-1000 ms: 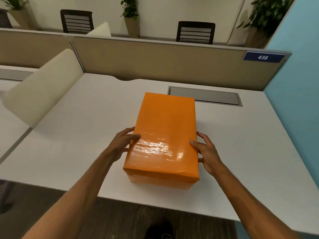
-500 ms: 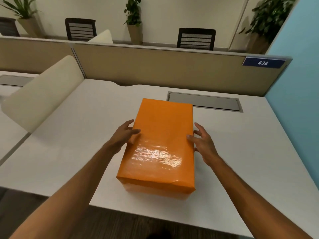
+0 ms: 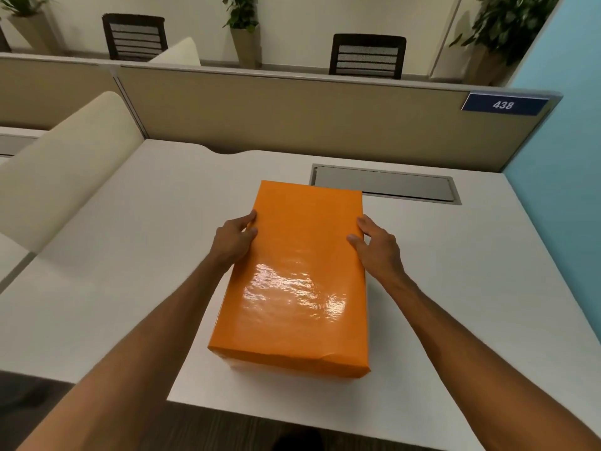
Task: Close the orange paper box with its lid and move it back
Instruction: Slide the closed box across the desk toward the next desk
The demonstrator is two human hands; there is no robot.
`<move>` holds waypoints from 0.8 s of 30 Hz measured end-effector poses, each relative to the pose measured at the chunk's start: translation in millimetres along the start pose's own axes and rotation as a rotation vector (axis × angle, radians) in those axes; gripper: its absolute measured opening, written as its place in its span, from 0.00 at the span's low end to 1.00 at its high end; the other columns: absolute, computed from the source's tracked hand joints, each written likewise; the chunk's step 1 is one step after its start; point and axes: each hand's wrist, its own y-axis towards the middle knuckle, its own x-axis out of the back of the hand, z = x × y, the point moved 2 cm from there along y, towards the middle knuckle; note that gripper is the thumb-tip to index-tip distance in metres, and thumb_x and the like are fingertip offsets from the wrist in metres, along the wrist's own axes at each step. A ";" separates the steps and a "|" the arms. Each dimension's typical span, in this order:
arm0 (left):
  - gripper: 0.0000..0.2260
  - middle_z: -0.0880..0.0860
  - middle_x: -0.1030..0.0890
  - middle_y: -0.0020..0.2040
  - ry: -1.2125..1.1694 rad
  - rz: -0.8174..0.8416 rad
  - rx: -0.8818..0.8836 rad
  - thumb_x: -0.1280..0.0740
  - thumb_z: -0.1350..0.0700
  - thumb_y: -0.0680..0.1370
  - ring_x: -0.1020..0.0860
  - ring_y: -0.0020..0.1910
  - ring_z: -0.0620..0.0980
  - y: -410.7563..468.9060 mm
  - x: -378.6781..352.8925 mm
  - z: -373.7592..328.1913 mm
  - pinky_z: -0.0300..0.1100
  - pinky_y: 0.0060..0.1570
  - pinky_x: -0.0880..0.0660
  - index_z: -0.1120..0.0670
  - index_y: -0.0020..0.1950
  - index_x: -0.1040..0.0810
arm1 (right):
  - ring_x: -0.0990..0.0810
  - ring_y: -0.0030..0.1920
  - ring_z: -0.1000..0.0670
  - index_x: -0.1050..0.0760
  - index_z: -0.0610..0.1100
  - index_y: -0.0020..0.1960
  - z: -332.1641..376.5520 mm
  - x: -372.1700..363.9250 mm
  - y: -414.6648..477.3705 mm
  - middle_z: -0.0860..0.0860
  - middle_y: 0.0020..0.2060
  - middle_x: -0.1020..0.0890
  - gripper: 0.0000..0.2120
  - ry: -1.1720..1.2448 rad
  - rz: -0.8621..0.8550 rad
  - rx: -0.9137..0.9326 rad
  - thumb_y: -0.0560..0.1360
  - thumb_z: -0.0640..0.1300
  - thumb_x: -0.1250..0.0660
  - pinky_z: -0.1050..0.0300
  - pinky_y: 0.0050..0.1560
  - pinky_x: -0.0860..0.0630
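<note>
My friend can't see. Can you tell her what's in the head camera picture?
Two bare hands, left and right, press the sides of a closed orange box on a white desk. A beige divider stands behind it.

box base [image 3: 234, 364]: almost all hidden under the lid [image 3: 299, 275]
fingers of both hands: hidden behind the box sides

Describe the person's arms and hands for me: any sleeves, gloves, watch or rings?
Both forearms are bare as far as the picture shows, with no sleeves in view. The left hand and right hand wear no gloves. No watch, bracelet or ring shows on either wrist or on the fingers in view.
</note>
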 end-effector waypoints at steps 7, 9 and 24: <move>0.24 0.54 0.32 0.75 -0.343 0.134 0.115 0.40 0.57 0.82 0.31 0.71 0.60 -9.3 10.1 12.8 0.60 0.68 0.33 0.50 0.78 0.39 | 0.30 0.71 0.42 0.49 0.53 0.80 -6.7 2.4 -28.9 0.47 0.76 0.34 0.33 0.205 0.132 -0.139 0.80 0.59 0.41 0.42 0.65 0.29; 0.23 0.50 0.25 0.69 -0.390 0.154 0.134 0.38 0.55 0.82 0.28 0.69 0.59 -24.4 11.6 24.3 0.57 0.64 0.30 0.51 0.76 0.36 | 0.29 0.70 0.43 0.46 0.54 0.79 -13.1 4.2 -48.6 0.48 0.75 0.33 0.35 0.310 0.140 -0.217 0.77 0.61 0.38 0.41 0.63 0.27; 0.24 0.50 0.18 0.61 -0.564 0.222 0.192 0.31 0.52 0.77 0.19 0.57 0.56 -86.9 25.3 45.6 0.53 0.48 0.21 0.47 0.73 0.29 | 0.16 0.52 0.47 0.32 0.54 0.72 -2.0 3.2 -112.4 0.51 0.58 0.18 0.36 0.823 0.265 -0.348 0.67 0.53 0.23 0.51 0.38 0.17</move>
